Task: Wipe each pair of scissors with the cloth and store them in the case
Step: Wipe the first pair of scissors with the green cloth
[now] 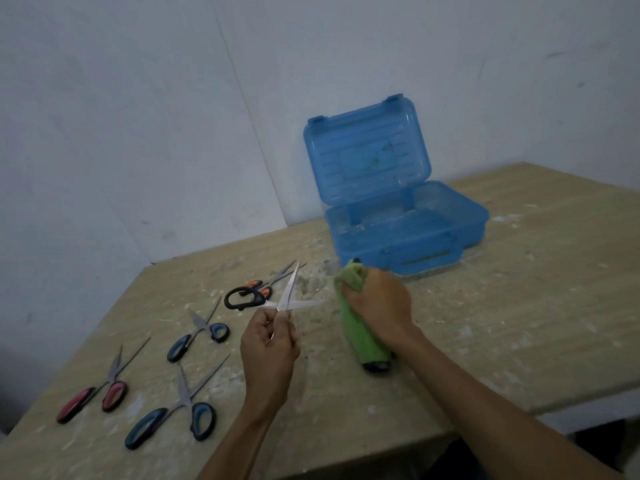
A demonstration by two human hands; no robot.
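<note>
Our left hand (273, 336) pinches slim silver scissors (289, 292), blades spread for wiping; our right hand (379, 303), grip clenched, bunches the green cloth (360, 336).

The case (408, 233) is translucent glossy blue plastic; the cloth (360, 334) is soft green fabric; the table (519, 306) is matt, scuffed wood; the scissors' blades (289, 289) are shiny metal.

Bare forearms (485, 386), left grip (268, 344), right grip (377, 303)
</note>
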